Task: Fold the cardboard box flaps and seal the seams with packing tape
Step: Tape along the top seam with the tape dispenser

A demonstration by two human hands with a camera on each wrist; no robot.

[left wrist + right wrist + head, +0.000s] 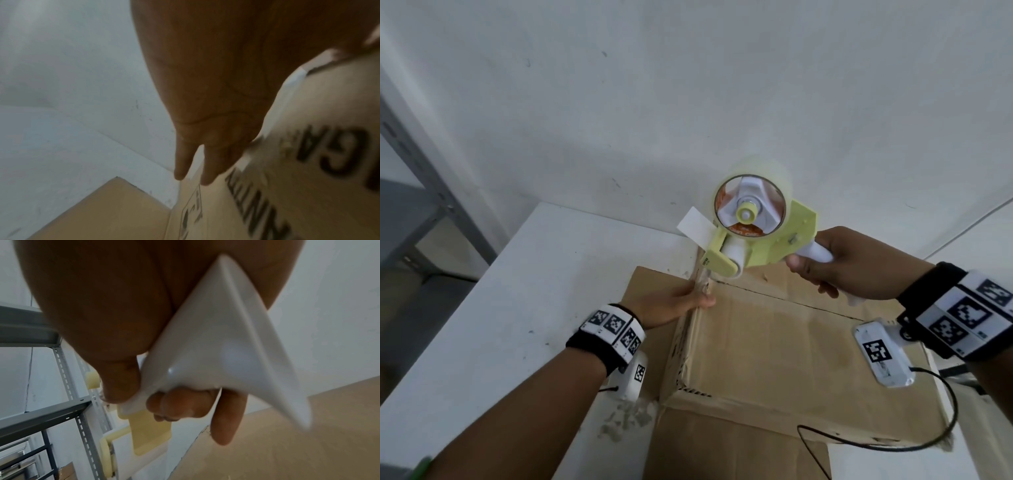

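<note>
The brown cardboard box (774, 346) stands on the white table with its top flaps folded down. My left hand (681, 305) lies against the box's far left corner, thumb on the top edge. In the left wrist view its straight fingers (180, 162) run down the printed side of the box (308, 178). My right hand (842, 260) grips the white handle (226, 345) of a yellow-green tape dispenser (756, 240) carrying a clear tape roll (751, 202). The dispenser hangs just above that corner. A clear strand of tape (703, 281) runs from it to the box edge by my left thumb.
A lower flap (650, 284) sticks out flat on the table (517, 308) beyond my left hand. Another flap (722, 452) lies at the near side. Grey metal shelving (421, 192) stands at the left, a white wall behind. A black cable (893, 442) trails over the box's near right corner.
</note>
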